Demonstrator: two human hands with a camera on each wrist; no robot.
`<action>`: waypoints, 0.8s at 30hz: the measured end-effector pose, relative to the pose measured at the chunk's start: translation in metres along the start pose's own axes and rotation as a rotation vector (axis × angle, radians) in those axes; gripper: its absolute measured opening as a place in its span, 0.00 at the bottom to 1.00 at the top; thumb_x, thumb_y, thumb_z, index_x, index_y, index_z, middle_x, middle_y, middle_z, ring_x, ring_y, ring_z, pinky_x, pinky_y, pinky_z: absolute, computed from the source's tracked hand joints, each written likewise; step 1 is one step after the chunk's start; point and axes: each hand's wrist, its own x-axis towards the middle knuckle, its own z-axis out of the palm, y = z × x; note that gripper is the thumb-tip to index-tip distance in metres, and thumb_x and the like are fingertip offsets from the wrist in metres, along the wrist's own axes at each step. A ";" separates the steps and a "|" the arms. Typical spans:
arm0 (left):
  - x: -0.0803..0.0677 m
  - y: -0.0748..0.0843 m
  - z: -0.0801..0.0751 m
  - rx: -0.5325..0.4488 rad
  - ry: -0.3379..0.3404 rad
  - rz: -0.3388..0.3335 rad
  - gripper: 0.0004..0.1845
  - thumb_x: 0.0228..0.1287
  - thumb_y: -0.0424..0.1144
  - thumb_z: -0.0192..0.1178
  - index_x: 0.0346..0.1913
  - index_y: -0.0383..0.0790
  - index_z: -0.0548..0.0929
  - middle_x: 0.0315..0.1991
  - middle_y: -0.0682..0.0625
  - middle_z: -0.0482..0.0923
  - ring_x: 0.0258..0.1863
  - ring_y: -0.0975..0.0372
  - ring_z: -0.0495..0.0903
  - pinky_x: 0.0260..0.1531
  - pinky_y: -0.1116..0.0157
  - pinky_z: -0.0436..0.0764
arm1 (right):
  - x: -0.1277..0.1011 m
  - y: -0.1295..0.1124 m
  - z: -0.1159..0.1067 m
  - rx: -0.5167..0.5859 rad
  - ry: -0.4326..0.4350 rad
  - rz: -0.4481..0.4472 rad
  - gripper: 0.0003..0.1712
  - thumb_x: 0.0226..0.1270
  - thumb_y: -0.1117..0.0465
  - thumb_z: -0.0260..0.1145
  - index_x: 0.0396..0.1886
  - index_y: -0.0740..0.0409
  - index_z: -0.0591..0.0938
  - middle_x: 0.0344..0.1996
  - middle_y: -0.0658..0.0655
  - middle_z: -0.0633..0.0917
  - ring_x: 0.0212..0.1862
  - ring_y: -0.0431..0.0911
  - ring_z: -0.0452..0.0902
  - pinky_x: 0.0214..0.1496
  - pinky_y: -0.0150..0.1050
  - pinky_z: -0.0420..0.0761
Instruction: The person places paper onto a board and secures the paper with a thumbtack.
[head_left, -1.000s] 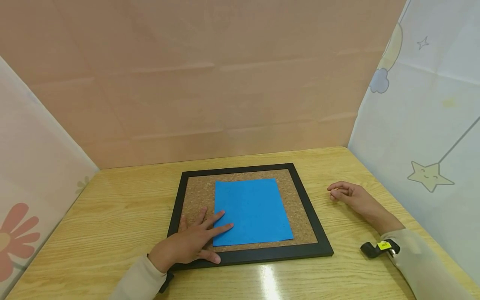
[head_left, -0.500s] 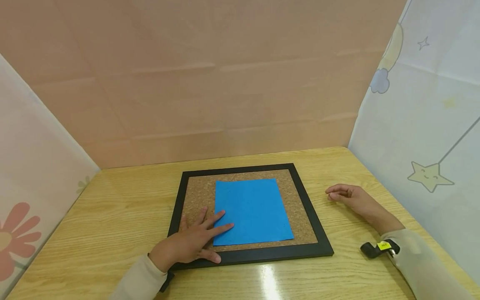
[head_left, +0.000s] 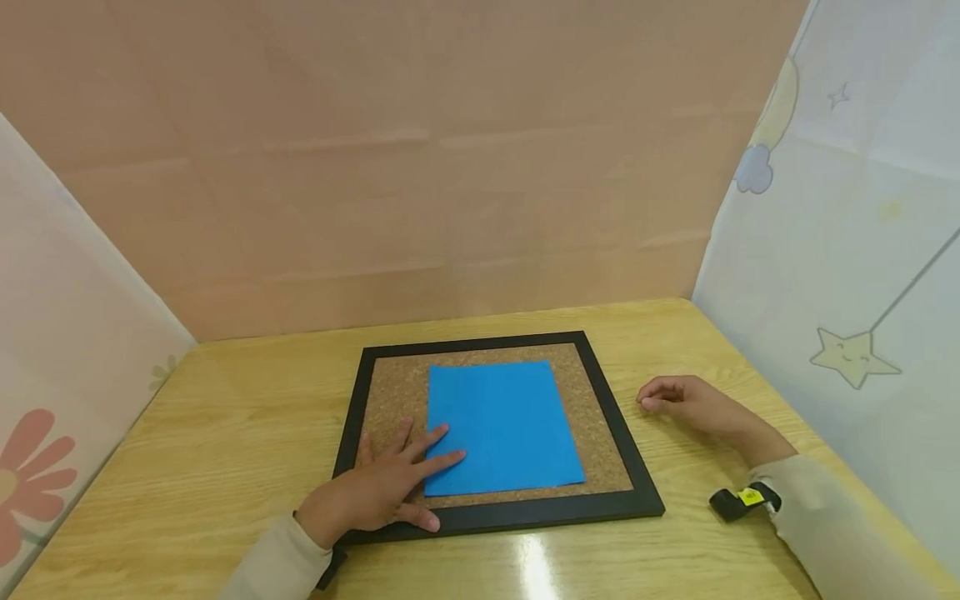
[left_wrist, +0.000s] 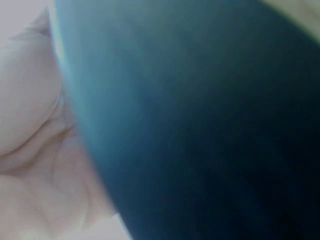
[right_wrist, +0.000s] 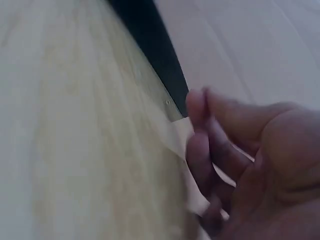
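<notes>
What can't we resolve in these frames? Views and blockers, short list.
- Left wrist view: almost wholly blurred; only the left hand and a dark blue-black surface, likely the corkboard frame, too close to focus.
- Right hand: fingers curl inward in head and right wrist views; whether they pinch anything cannot be told.
- Blue sheet: near-left corner hidden under left fingers, head view.
- Pins in the sheet: too small to tell.

Head view high over the table (head_left: 225, 433); wrist views close, sharing the black frame (head_left: 495, 517)
</notes>
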 end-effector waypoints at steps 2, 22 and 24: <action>0.000 -0.001 0.001 0.000 -0.005 0.001 0.44 0.58 0.63 0.61 0.78 0.67 0.56 0.83 0.51 0.39 0.79 0.36 0.31 0.59 0.20 0.28 | 0.008 -0.016 0.005 0.006 -0.040 0.012 0.16 0.76 0.55 0.60 0.50 0.62 0.81 0.41 0.58 0.85 0.41 0.44 0.81 0.45 0.35 0.80; 0.005 -0.003 0.002 0.034 -0.010 -0.029 0.44 0.57 0.65 0.61 0.77 0.71 0.56 0.83 0.53 0.42 0.79 0.36 0.33 0.59 0.20 0.31 | 0.154 -0.138 0.134 0.057 -0.174 0.022 0.12 0.75 0.55 0.61 0.47 0.54 0.85 0.43 0.52 0.87 0.43 0.46 0.78 0.51 0.44 0.74; 0.005 -0.003 0.000 0.036 -0.013 -0.025 0.44 0.58 0.65 0.61 0.77 0.71 0.56 0.83 0.53 0.42 0.79 0.36 0.33 0.60 0.20 0.31 | 0.160 -0.140 0.141 0.058 -0.152 0.061 0.11 0.75 0.54 0.62 0.46 0.53 0.86 0.44 0.53 0.85 0.44 0.46 0.76 0.52 0.44 0.72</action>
